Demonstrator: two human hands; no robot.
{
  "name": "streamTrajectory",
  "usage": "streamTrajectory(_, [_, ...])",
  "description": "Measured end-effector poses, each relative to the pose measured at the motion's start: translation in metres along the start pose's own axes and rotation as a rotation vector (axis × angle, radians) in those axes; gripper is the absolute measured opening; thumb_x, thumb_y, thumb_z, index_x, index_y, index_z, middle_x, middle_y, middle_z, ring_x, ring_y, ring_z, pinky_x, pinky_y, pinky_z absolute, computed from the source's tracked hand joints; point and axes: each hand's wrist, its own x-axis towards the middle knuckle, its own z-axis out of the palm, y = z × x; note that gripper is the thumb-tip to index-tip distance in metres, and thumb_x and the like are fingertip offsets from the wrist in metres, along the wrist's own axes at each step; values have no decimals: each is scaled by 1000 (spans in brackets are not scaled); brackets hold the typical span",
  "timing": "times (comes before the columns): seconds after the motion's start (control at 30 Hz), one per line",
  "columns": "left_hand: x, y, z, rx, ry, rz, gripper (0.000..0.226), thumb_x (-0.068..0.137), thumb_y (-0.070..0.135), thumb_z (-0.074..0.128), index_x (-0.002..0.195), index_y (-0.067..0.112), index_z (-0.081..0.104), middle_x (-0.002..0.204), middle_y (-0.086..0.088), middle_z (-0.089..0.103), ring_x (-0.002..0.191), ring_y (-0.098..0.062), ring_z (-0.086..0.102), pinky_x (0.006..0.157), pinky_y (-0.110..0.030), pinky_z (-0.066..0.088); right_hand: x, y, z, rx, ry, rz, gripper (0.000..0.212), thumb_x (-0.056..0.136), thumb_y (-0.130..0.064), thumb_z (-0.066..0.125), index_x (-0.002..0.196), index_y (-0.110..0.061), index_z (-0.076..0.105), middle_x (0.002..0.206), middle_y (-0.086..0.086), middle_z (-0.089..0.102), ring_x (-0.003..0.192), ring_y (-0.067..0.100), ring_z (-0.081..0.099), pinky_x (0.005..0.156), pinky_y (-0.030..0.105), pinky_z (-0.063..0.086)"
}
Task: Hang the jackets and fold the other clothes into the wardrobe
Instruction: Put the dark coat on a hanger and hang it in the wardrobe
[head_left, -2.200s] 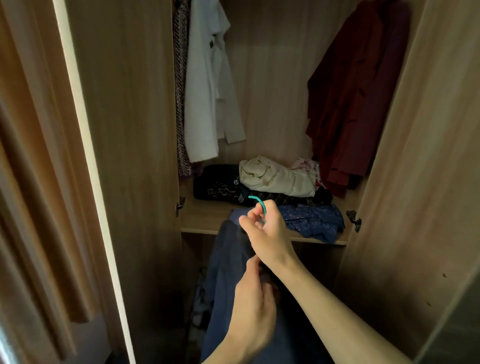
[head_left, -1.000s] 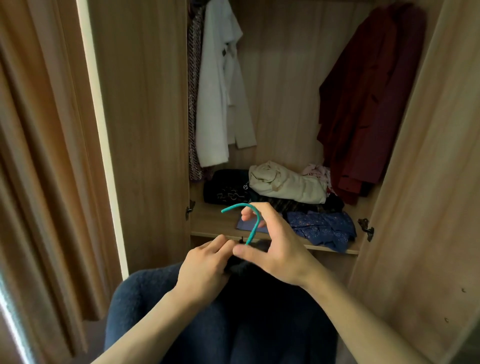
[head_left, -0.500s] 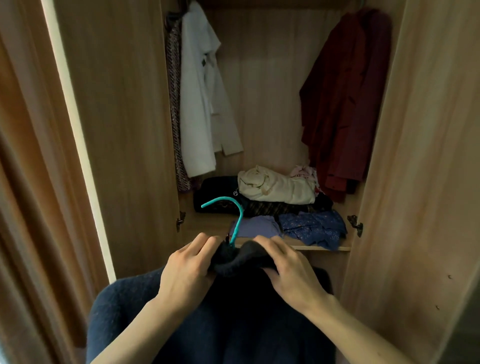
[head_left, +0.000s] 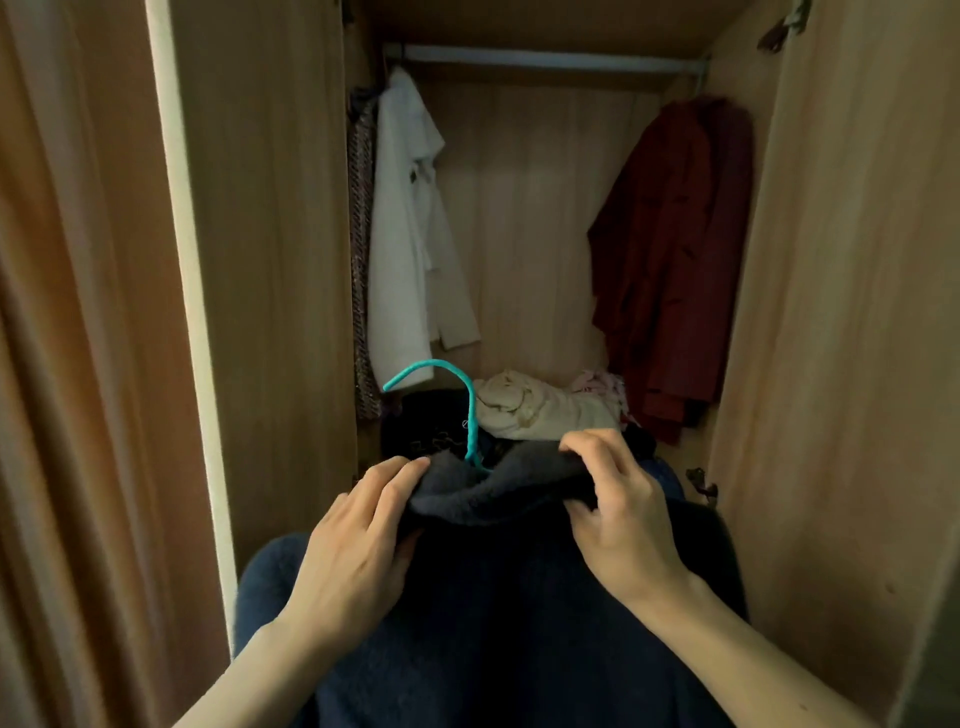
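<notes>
A dark blue fleecy jacket (head_left: 498, 613) hangs on a teal hanger whose hook (head_left: 451, 395) rises from its collar, in front of the open wardrobe. My left hand (head_left: 358, 540) grips the collar's left side and my right hand (head_left: 618, 509) grips its right side, fingers curled over the fabric. The rest of the hanger is hidden inside the jacket. Above, the hanging rail (head_left: 545, 58) crosses the top of the wardrobe.
A white jacket (head_left: 410, 244) and a patterned garment (head_left: 361, 270) hang at the rail's left, a dark red coat (head_left: 675, 260) at its right. Folded clothes, cream (head_left: 540, 410) on top, lie on the shelf. Open doors (head_left: 260, 260) flank both sides.
My right hand left the hanger hook and took the collar. Both hands have raised the jacket toward the wardrobe, and the view has tilted up to show the rail.
</notes>
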Motion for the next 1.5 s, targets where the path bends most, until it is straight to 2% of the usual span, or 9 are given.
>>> streamTrajectory(0.1, [6, -3, 9, -95, 65, 29, 78, 68, -4, 80, 134, 13, 43, 129, 0, 51, 107, -23, 59, 86, -34, 55, 3, -4, -4, -2, 9, 18, 66, 62, 13, 76, 116, -17, 53, 113, -6, 51, 99, 17, 60, 76, 38, 56])
streamTrajectory(0.23, [27, -1, 14, -104, 183, 121, 40, 85, 3, 56, 124, 9, 49, 123, -5, 55, 94, -27, 58, 79, -34, 48, 9, 8, -19, 24, -14, -40, 60, 68, 15, 76, 116, -14, 54, 115, -2, 52, 106, 14, 56, 91, 29, 51])
streamTrajectory(0.37, [56, 1, 23, -106, 228, 189, 37, 88, -2, 53, 124, 8, 49, 119, -11, 58, 89, -31, 57, 72, -41, 51, 14, 34, -32, 12, -55, -128, 62, 72, 15, 76, 123, -12, 54, 118, 3, 55, 112, 16, 58, 99, 27, 48])
streamTrajectory(0.5, [84, -2, 39, -72, 210, 262, 38, 89, -1, 55, 126, 8, 49, 118, -13, 60, 86, -31, 56, 71, -42, 51, 16, 65, -32, 34, -51, -110, 63, 74, 16, 73, 127, -12, 53, 120, 1, 55, 116, 17, 57, 102, 27, 46])
streamTrajectory(0.7, [149, -14, 68, 29, 217, 331, 39, 90, 0, 56, 128, 6, 49, 115, -15, 60, 87, -32, 56, 77, -38, 49, 51, 113, -13, -21, 132, -56, 54, 73, 17, 73, 118, -9, 57, 113, 5, 55, 107, 16, 56, 98, 24, 47])
streamTrajectory(0.97, [262, -34, 86, 105, 386, 404, 21, 98, 9, 44, 118, 8, 49, 114, -14, 55, 93, -34, 56, 81, -38, 46, 140, 180, -5, -68, 330, -106, 39, 77, 13, 71, 112, -3, 64, 110, 7, 54, 100, 18, 58, 84, 25, 54])
streamTrajectory(1.07, [298, -41, 94, 143, 412, 411, 24, 96, 5, 49, 119, 8, 49, 114, -13, 56, 89, -35, 55, 79, -41, 46, 172, 200, -3, -83, 345, -131, 41, 78, 12, 71, 114, -5, 63, 111, 6, 53, 101, 19, 58, 85, 29, 54])
streamTrajectory(1.23, [360, -53, 113, 174, 406, 427, 30, 93, 2, 53, 121, 8, 48, 114, -14, 57, 87, -35, 54, 73, -47, 48, 220, 234, 6, -170, 372, -128, 45, 79, 11, 68, 121, -5, 59, 114, 8, 54, 102, 26, 57, 83, 47, 53])
streamTrajectory(1.5, [432, -115, 178, 129, 425, 617, 32, 95, 6, 50, 126, 5, 45, 125, -14, 47, 95, -32, 50, 86, -37, 43, 257, 301, 35, -363, 340, -357, 55, 79, 17, 64, 125, -9, 49, 113, 20, 53, 101, 32, 56, 83, 44, 51])
